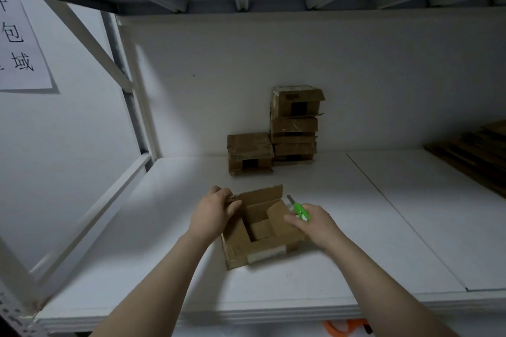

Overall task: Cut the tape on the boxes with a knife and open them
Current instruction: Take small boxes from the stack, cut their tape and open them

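**Open box between two hands on the white shelf**

On the white shelf board (pixel 169 254), near its front edge, sits a small cardboard box (pixel 260 230) with its top flaps already raised and folded outward. The left hand (pixel 212 213) grips the box's far left flap, fingers curled over the cardboard edge and thumb pressed against it. The right hand (pixel 315 223) rests against the right side of the box, its fingers closed around a green-handled knife (pixel 299 209); the blade end points up and away from the person, just beside the tall rear flap. A pale label strip shows on the box's near wall.

Farther back, against the rear wall, stand more cardboard boxes: a single box (pixel 249 153) on the shelf, and touching its right side a stack of boxes (pixel 295 124) rising higher. Dark flattened cardboard (pixel 476 150) lies at the right edge of the shelf. A paper sign (pixel 20 44) with printed characters hangs at the left, and something orange (pixel 346 327) shows below the shelf's front edge.
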